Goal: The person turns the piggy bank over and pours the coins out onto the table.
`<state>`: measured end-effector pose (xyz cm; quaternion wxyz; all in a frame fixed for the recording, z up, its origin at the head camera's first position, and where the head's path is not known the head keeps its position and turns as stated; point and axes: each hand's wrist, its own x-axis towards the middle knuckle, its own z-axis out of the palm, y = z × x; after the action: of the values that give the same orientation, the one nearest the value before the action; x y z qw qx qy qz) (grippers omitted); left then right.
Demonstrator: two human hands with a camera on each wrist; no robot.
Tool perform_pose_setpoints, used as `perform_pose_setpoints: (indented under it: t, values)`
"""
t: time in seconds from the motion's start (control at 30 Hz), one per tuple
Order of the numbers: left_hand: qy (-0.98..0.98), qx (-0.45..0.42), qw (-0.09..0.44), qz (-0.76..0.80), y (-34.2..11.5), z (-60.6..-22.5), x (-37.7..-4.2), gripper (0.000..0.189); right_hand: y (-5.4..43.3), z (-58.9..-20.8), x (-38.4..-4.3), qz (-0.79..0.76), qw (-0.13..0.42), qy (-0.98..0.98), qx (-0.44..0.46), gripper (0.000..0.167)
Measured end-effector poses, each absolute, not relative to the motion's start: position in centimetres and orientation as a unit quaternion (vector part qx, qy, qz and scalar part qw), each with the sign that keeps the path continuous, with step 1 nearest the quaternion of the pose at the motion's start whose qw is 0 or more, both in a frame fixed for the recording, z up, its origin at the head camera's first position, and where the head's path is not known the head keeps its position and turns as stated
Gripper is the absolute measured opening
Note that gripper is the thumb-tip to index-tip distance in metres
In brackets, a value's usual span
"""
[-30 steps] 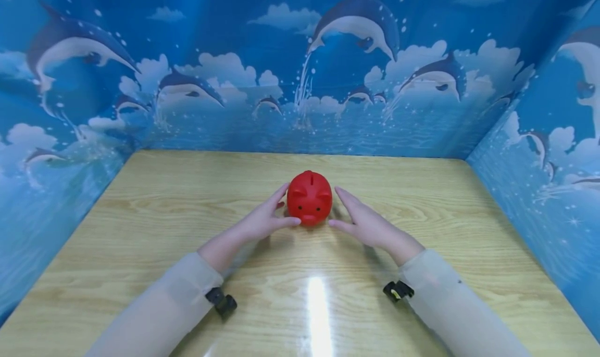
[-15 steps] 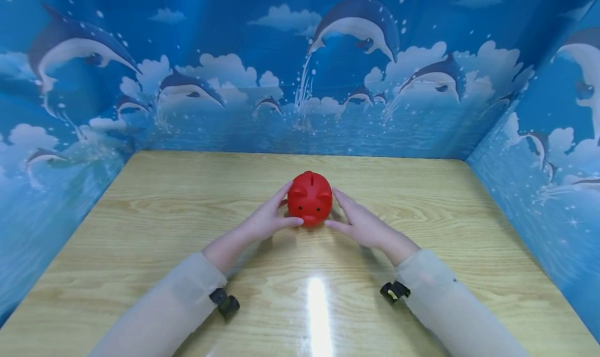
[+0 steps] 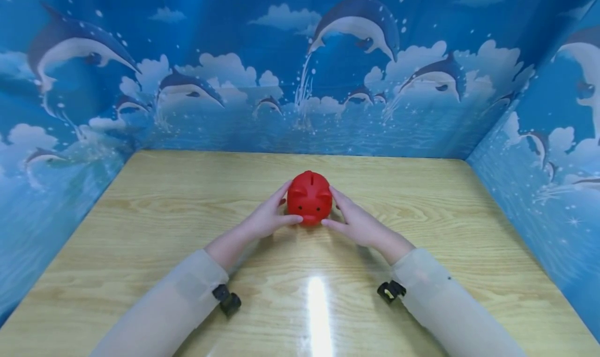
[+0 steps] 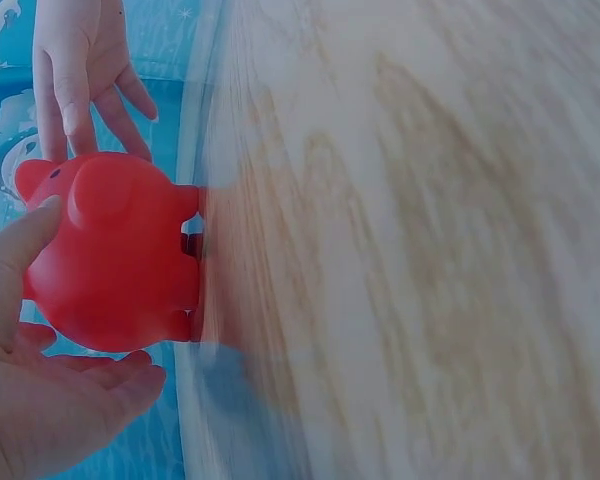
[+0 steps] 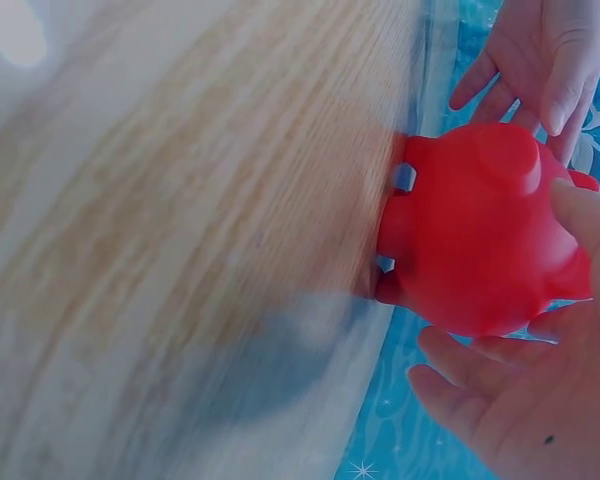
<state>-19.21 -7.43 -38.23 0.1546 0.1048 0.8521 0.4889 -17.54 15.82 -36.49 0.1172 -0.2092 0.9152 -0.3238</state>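
A red piggy bank (image 3: pixel 309 200) stands upright on its feet on the table, snout toward me and coin slot on top. My left hand (image 3: pixel 268 220) is at its left side, thumb by the snout and fingers reaching along the flank. On the opposite side is my right hand (image 3: pixel 358 224), posed like a mirror image. In the left wrist view the left hand (image 4: pixel 55 395) has its thumb over the piggy bank (image 4: pixel 120 265) and its fingers spread. The right wrist view has the right hand (image 5: pixel 540 395) with fingers extended beside the piggy bank (image 5: pixel 480 240). Exact contact is hard to tell.
The wooden table (image 3: pixel 187 185) has a bright light reflection (image 3: pixel 319 310) in front of the piggy bank. A blue dolphin-print curtain (image 3: pixel 262 117) encloses the back and sides. A small black camera (image 3: pixel 228 300) is on the left sleeve, another (image 3: pixel 391 291) on the right.
My right hand has moved left, closer to the piggy bank. My left hand has shifted slightly right against its side. The piggy bank stays in place.
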Motion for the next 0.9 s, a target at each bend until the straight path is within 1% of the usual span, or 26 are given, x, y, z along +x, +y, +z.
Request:
perform_pose_setpoints:
  t: [0.13, 0.3, 0.4, 0.67, 0.9]
  values:
    - [0.851, 0.112, 0.148, 0.491, -7.3, -38.3, -19.3, 0.091, 15.9, -36.7, -17.7, -0.334, 0.121, 0.912, -0.205, 0.085]
    - [0.846, 0.146, 0.12, 0.498, -7.0, -38.2, -19.6, 0.091, 15.8, -36.6, -18.0, -0.342, 0.133, 0.912, -0.185, 0.088]
    - [0.841, 0.165, 0.113, 0.503, -6.9, -38.2, -19.8, 0.091, 15.7, -36.5, -18.2, -0.347, 0.141, 0.911, -0.175, 0.09]
    - [0.838, 0.16, 0.117, 0.509, -7.1, -38.6, -20.4, 0.093, 15.1, -36.8, -18.7, -0.384, 0.14, 0.895, -0.181, 0.09]
    - [0.818, 0.152, 0.141, 0.537, -7.0, -38.5, -20.5, 0.087, 15.2, -37.1, -19.0, -0.415, 0.129, 0.876, -0.21, 0.087]
